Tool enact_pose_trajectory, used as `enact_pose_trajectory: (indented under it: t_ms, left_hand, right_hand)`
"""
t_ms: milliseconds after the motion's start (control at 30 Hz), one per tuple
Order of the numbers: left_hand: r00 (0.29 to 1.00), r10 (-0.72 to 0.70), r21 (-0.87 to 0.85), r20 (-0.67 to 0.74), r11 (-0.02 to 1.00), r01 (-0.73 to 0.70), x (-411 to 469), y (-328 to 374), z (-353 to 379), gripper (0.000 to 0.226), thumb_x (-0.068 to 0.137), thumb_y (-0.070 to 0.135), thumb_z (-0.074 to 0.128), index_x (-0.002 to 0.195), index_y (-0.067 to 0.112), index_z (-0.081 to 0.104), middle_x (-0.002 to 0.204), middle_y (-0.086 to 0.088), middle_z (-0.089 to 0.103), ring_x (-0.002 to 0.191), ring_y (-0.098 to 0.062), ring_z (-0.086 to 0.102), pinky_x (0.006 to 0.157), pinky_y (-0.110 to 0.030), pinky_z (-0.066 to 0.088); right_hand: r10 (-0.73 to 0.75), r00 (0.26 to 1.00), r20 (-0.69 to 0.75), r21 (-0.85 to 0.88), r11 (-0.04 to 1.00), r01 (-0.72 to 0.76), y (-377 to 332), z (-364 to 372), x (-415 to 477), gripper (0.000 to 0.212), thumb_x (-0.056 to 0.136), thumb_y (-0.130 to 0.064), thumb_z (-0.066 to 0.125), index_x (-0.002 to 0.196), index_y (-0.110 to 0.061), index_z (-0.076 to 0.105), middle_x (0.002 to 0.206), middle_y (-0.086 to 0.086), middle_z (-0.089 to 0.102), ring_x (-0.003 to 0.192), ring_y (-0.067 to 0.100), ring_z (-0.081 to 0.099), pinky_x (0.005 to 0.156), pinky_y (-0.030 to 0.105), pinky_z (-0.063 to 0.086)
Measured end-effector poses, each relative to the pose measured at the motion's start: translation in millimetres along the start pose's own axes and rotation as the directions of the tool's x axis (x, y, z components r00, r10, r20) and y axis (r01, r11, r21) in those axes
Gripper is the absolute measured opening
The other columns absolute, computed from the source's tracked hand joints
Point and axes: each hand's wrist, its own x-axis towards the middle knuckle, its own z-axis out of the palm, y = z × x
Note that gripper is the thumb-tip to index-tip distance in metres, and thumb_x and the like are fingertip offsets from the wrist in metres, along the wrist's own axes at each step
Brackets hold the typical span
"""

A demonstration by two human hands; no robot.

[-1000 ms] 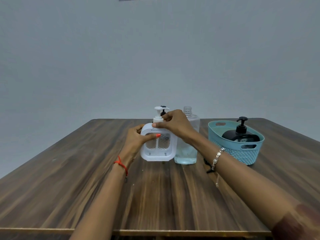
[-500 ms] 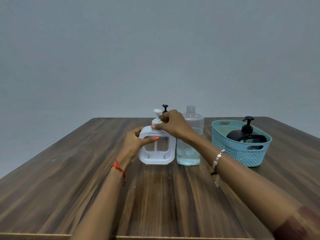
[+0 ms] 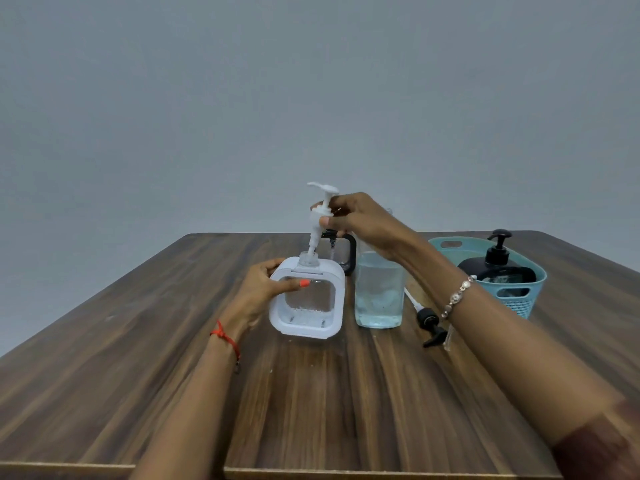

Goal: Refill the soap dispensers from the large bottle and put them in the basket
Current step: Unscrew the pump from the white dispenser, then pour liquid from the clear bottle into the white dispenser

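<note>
A white square soap dispenser (image 3: 308, 320) stands mid-table, its neck uncovered. My left hand (image 3: 263, 289) grips its left side, thumb on the front. My right hand (image 3: 360, 223) pinches the white pump (image 3: 320, 209), lifted above the dispenser with its tube still in the neck. The large clear bottle (image 3: 379, 292), uncapped and part full of bluish liquid, stands just right of the dispenser. Behind them is a black-framed dispenser (image 3: 341, 252), mostly hidden. At the right, a teal basket (image 3: 519, 299) holds a black dispenser (image 3: 498, 265).
A loose black pump (image 3: 427, 322) with its tube lies on the wooden table (image 3: 311, 393) between the large bottle and my right forearm. The table's front edge runs along the bottom of the view. A plain grey wall stands behind.
My right hand has lifted the white pump up out of the white dispenser's neck. My left hand kept hold of the dispenser body. The view moved closer.
</note>
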Motion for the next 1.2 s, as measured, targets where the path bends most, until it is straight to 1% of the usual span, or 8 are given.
enact_pose_trajectory:
  t_ms: [167, 267, 367, 467, 567, 833, 1000, 1200]
  left_hand:
    - [0.985, -0.059, -0.043, -0.164, 0.998, 0.052, 0, -6, -7, 0.034, 0.065, 0.001, 0.077, 0.095, 0.015, 0.067, 0.088, -0.006, 0.07, 0.076, -0.021, 0.066, 0.07, -0.032, 0.057]
    - [0.96, -0.066, -0.068, -0.274, 0.997, 0.049, 0, -8, -12, 0.034, 0.067, 0.003, 0.077, 0.097, 0.014, 0.064, 0.088, -0.003, 0.068, 0.075, -0.019, 0.065, 0.06, -0.027, 0.054]
    - [0.94, -0.044, -0.101, -0.339, 0.995, 0.01, 0, -9, -15, 0.029, 0.067, 0.004, 0.077, 0.089, 0.018, 0.064, 0.087, -0.001, 0.067, 0.074, -0.018, 0.064, 0.059, -0.026, 0.053]
    - [0.924, -0.029, -0.102, -0.381, 0.995, -0.011, -2, -9, -15, 0.028, 0.068, 0.004, 0.077, 0.088, 0.018, 0.063, 0.085, 0.001, 0.066, 0.073, -0.016, 0.063, 0.057, -0.023, 0.054]
    - [0.913, -0.023, -0.08, -0.407, 0.997, -0.01, -3, -9, -14, 0.034, 0.069, 0.006, 0.077, 0.098, 0.013, 0.061, 0.086, 0.001, 0.065, 0.074, -0.016, 0.061, 0.055, -0.022, 0.052]
    - [0.917, -0.014, -0.072, -0.398, 0.997, -0.016, -2, -6, -14, 0.036, 0.068, 0.006, 0.078, 0.1, 0.012, 0.062, 0.087, 0.0, 0.066, 0.074, -0.016, 0.062, 0.056, -0.021, 0.052]
    - [0.919, -0.028, -0.075, -0.393, 0.997, -0.001, -1, -6, -10, 0.039, 0.069, 0.006, 0.078, 0.104, 0.011, 0.061, 0.087, 0.001, 0.065, 0.075, -0.017, 0.061, 0.058, -0.025, 0.051]
    - [0.922, -0.036, -0.083, -0.384, 0.997, 0.005, 1, -8, -5, 0.042, 0.068, 0.007, 0.078, 0.106, 0.01, 0.061, 0.091, -0.003, 0.065, 0.077, -0.02, 0.062, 0.061, -0.028, 0.052]
  right_hand:
    - [-0.188, 0.944, -0.272, 0.125, 0.966, 0.228, -1, -16, -1, 0.021, 0.085, 0.002, 0.06, 0.104, -0.008, 0.061, 0.097, 0.011, 0.061, 0.079, 0.017, 0.052, 0.063, 0.024, 0.047]
    - [-0.359, 0.887, -0.291, -0.067, 0.932, 0.355, 11, -13, -15, 0.027, 0.084, 0.0, 0.063, 0.108, -0.013, 0.057, 0.109, 0.012, 0.062, 0.095, 0.016, 0.058, 0.073, 0.023, 0.053]
    - [-0.484, 0.872, -0.077, -0.322, 0.84, 0.437, 42, 4, -37, 0.034, 0.079, 0.012, 0.059, 0.109, -0.003, 0.056, 0.11, 0.014, 0.061, 0.1, 0.018, 0.057, 0.086, 0.025, 0.05]
    - [-0.44, 0.854, 0.279, -0.551, 0.655, 0.517, 82, 21, -59, 0.048, 0.07, 0.019, 0.058, 0.116, 0.002, 0.056, 0.119, 0.019, 0.058, 0.112, 0.023, 0.054, 0.095, 0.031, 0.046]
    - [-0.385, 0.828, 0.407, -0.641, 0.526, 0.559, 112, 36, -76, 0.04, 0.073, 0.01, 0.062, 0.111, 0.001, 0.058, 0.115, 0.016, 0.06, 0.101, 0.03, 0.061, 0.075, 0.04, 0.056]
    - [-0.221, 0.886, 0.408, -0.638, 0.625, 0.45, 130, 43, -89, 0.036, 0.081, 0.001, 0.049, 0.117, -0.004, 0.051, 0.121, 0.01, 0.047, 0.1, 0.025, 0.052, 0.078, 0.037, 0.049]
    - [-0.162, 0.903, 0.398, -0.636, 0.661, 0.399, 128, 40, -92, 0.05, 0.08, 0.004, 0.049, 0.128, -0.007, 0.046, 0.126, 0.007, 0.044, 0.108, 0.02, 0.048, 0.081, 0.02, 0.041]
    - [-0.205, 0.921, 0.333, -0.621, 0.687, 0.377, 119, 32, -92, 0.055, 0.078, 0.009, 0.044, 0.131, -0.005, 0.046, 0.131, 0.01, 0.046, 0.121, 0.022, 0.045, 0.096, 0.029, 0.043]
